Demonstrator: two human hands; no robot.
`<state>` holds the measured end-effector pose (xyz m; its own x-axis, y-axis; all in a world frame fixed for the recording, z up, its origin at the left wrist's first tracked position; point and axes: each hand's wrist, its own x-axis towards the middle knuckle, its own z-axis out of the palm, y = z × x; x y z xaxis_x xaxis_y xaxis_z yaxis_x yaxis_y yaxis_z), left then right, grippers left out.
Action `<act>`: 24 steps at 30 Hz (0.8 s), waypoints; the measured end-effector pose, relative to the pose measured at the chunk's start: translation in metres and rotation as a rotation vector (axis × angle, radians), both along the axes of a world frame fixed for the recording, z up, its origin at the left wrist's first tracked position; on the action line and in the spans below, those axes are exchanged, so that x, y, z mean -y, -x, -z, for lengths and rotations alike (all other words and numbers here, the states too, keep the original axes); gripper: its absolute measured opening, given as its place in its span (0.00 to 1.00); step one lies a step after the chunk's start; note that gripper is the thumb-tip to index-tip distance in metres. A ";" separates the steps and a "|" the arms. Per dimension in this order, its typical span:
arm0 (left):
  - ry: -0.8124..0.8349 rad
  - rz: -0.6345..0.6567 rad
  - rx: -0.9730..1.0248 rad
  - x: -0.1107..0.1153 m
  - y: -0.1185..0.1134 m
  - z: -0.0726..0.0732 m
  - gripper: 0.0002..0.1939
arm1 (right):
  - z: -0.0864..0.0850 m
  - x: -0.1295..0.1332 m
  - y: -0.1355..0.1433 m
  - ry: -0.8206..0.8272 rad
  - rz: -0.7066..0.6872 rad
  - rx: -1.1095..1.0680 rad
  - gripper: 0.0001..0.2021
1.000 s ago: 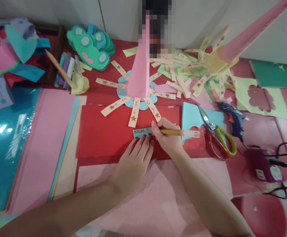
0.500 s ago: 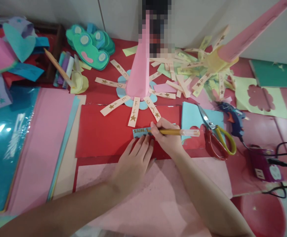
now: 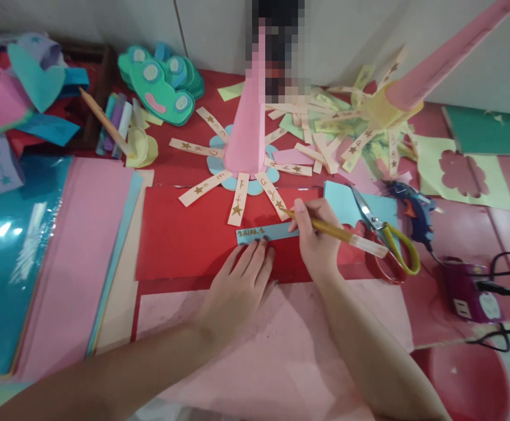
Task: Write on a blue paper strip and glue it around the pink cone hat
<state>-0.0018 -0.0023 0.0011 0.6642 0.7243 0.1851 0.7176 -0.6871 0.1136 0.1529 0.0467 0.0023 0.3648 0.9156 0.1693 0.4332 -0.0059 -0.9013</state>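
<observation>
A blue paper strip (image 3: 276, 231) lies on a red sheet (image 3: 180, 240), with gold-brown writing on its left part. My left hand (image 3: 241, 280) lies flat with fingers outstretched, its fingertips at the strip's lower edge. In my right hand (image 3: 322, 240) is a gold pen (image 3: 333, 230), its tip pointing left, above the strip and near a star on a lettered paper strip (image 3: 273, 196). That strip is one of several fanned around a pink paper cone (image 3: 246, 140) on a blue scalloped base (image 3: 215, 164).
Scissors (image 3: 386, 234) with red and yellow handles and a blue glue gun (image 3: 412, 210) lie at right, near a purple box (image 3: 469, 292) with black cables. Green foam shapes (image 3: 162, 88), pens and a second pink cone (image 3: 451, 55) stand behind. Stacked coloured sheets (image 3: 70, 263) lie at left.
My right hand has moved right and slightly up with the pen, off the writing, uncovering more of the blue strip. The left hand has stayed in place.
</observation>
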 end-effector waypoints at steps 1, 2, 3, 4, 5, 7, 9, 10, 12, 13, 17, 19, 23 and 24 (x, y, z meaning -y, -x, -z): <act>-0.004 -0.001 0.004 0.000 0.000 0.000 0.20 | -0.001 0.000 -0.002 -0.004 0.014 0.003 0.11; -0.014 -0.003 0.010 0.000 0.000 0.000 0.20 | -0.001 -0.001 -0.003 -0.008 0.025 0.009 0.10; -0.025 -0.005 0.016 0.000 0.000 0.000 0.19 | -0.001 -0.001 -0.004 -0.010 0.026 0.013 0.10; -0.035 -0.007 0.022 -0.001 0.000 0.000 0.19 | -0.001 -0.001 -0.004 -0.014 0.019 0.014 0.10; -0.042 -0.010 0.027 -0.001 0.000 -0.001 0.19 | -0.001 -0.001 -0.004 -0.015 0.006 0.015 0.09; -0.044 -0.013 0.039 -0.001 0.000 -0.001 0.19 | -0.001 -0.001 -0.004 -0.011 -0.017 0.019 0.09; -0.044 -0.013 0.046 -0.001 0.000 -0.001 0.20 | -0.001 -0.001 -0.003 -0.005 -0.023 0.022 0.09; -0.047 -0.013 0.048 0.000 0.000 -0.001 0.20 | -0.001 -0.001 -0.003 -0.004 -0.020 0.020 0.09; -0.054 -0.017 0.051 0.000 0.000 -0.001 0.20 | 0.000 -0.001 -0.003 -0.003 -0.013 0.011 0.09; -0.055 -0.019 0.052 0.000 0.000 -0.001 0.20 | 0.000 -0.002 -0.003 -0.001 -0.011 0.005 0.09; -0.040 -0.021 0.046 0.000 0.000 -0.001 0.19 | 0.003 -0.003 -0.003 0.014 -0.005 -0.035 0.11; -0.032 -0.012 0.039 -0.001 0.000 -0.001 0.19 | 0.003 -0.003 -0.003 0.023 0.003 -0.055 0.11; -0.013 0.004 0.002 -0.001 0.000 -0.001 0.19 | 0.003 -0.004 -0.003 0.050 0.025 -0.066 0.12; -0.009 0.008 -0.006 -0.001 0.000 -0.002 0.19 | 0.002 -0.003 -0.003 0.054 0.029 -0.064 0.12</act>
